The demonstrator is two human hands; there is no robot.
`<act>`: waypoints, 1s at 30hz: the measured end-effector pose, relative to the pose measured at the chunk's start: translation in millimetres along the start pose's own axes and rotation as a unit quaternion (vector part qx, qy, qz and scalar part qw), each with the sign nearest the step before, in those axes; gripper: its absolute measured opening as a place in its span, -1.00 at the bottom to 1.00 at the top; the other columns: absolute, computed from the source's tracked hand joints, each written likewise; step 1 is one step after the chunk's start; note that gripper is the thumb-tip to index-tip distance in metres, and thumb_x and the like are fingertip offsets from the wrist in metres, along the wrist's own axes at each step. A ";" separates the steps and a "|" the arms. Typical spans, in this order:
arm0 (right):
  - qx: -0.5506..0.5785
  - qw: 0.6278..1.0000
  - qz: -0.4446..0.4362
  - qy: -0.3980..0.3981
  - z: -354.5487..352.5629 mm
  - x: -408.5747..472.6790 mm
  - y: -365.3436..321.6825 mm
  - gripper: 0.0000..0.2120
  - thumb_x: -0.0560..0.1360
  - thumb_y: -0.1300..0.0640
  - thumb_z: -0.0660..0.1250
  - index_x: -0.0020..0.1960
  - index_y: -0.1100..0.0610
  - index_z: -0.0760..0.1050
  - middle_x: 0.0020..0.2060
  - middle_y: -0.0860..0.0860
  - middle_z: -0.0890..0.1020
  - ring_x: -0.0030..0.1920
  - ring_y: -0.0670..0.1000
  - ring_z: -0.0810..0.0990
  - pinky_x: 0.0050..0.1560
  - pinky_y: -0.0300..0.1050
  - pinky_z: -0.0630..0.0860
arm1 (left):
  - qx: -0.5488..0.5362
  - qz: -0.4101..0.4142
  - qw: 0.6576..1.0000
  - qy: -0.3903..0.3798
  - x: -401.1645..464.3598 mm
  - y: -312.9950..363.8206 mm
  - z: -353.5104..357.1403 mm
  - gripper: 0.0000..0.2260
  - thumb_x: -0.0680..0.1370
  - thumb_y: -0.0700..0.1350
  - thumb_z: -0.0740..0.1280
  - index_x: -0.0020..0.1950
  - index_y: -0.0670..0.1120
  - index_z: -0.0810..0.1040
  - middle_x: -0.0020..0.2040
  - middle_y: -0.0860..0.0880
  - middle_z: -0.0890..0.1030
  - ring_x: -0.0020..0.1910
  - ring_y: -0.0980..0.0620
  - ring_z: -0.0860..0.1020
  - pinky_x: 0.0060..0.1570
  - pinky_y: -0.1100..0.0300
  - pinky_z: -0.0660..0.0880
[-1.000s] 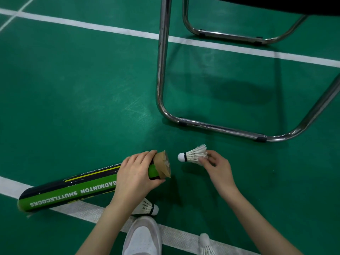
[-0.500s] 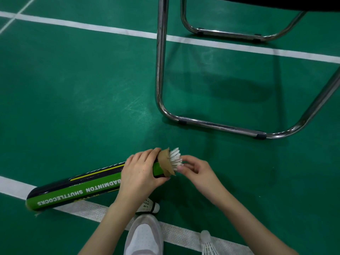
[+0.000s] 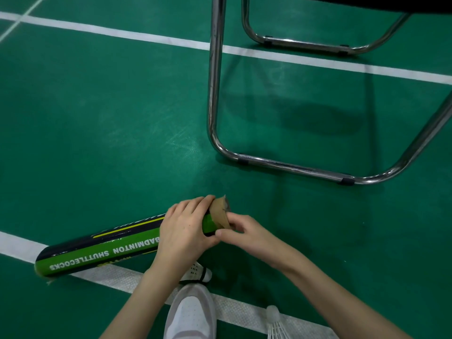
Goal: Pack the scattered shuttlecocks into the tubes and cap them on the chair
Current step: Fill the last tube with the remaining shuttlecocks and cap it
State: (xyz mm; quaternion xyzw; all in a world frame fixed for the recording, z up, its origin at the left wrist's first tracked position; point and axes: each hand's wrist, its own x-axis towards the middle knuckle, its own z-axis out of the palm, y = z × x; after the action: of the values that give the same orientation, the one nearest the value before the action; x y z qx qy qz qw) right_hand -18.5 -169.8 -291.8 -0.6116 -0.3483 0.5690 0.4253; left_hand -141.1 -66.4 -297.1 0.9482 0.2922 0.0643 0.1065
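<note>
A green and black shuttlecock tube (image 3: 102, 253) lies slanted just above the floor. My left hand (image 3: 182, 231) grips it near its open, brown-taped mouth (image 3: 220, 214). My right hand (image 3: 244, 234) is at that mouth with curled fingers against the rim; the shuttlecock it carried is out of sight inside the tube. A second shuttlecock (image 3: 198, 274) lies on the white line under my left wrist. A third shuttlecock (image 3: 276, 324) lies at the bottom edge on the right. The chrome chair frame (image 3: 288, 165) stands behind the hands.
A white shoe (image 3: 190, 311) sits between my arms at the bottom. White court lines (image 3: 115, 277) cross the green floor near and far. The chair's black seat (image 3: 367, 3) shows at the top edge.
My right hand brought the shuttlecock from the right to the tube mouth and pushed it in; its feathers no longer show. The left hand kept its grip on the tube.
</note>
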 end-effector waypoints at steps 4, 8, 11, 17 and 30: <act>0.015 0.999 0.017 -0.028 0.6 3.6 -1.8 -0.64 0.39 -0.11 0.30 -0.02 0.18 0.54 -0.14 0.02 0.54 -0.08 -0.07 0.48 0.06 0.04 0.45 | -0.010 0.009 1.000 -0.014 -1.4 -6.2 -3.7 -0.40 0.27 0.26 0.22 0.20 -0.03 0.50 0.05 0.05 0.62 -0.01 -0.01 0.58 -0.05 0.11 0.48; 0.067 0.994 -0.031 0.084 -3.0 2.4 0.4 -0.88 0.54 0.18 0.25 0.02 0.07 0.54 -0.09 -0.08 0.61 -0.02 -0.19 0.55 0.07 -0.35 0.43 | -0.025 -0.018 0.999 -0.029 2.2 -28.7 -14.9 -0.35 0.21 0.23 0.48 0.21 -0.03 0.48 0.06 0.02 0.61 0.01 -0.05 0.56 -0.07 0.08 0.45; -0.036 0.995 -0.024 0.086 3.5 4.0 8.5 -0.82 0.51 0.29 0.24 -0.05 0.07 0.55 -0.13 -0.08 0.62 -0.05 -0.16 0.55 0.07 -0.31 0.43 | -0.036 -0.035 0.998 -0.034 0.4 -47.0 -22.0 -0.31 0.18 0.19 0.54 0.23 -0.03 0.47 0.08 0.01 0.60 0.02 -0.07 0.54 -0.05 0.05 0.43; -0.288 0.948 -0.087 -0.100 40.7 22.6 23.4 -0.60 0.48 0.34 0.17 0.27 0.09 0.46 0.28 0.06 0.49 0.28 0.04 0.36 0.32 -0.20 0.22 | -0.045 -0.066 0.997 -0.019 -5.9 -67.0 -30.3 -0.31 0.16 0.10 0.58 0.22 -0.04 0.47 0.09 0.00 0.59 0.06 -0.09 0.53 0.00 0.00 0.43; -0.280 0.959 -0.024 0.034 6.8 14.2 58.8 -0.86 0.42 0.11 0.39 -0.09 0.14 0.49 -0.06 0.04 0.56 0.05 -0.02 0.44 0.11 -0.07 0.40 | -0.029 -0.043 0.998 -0.031 -12.7 -58.2 -20.8 -0.32 0.16 0.15 0.56 0.20 -0.04 0.48 0.07 0.01 0.60 0.03 -0.07 0.54 -0.02 0.05 0.41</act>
State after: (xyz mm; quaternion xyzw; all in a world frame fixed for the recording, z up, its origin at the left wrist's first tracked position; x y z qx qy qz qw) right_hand -27.1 -179.3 -351.3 -0.7166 -0.4940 0.4167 0.2622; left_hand -186.8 -23.3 -291.7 0.9327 0.3276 0.0383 0.1459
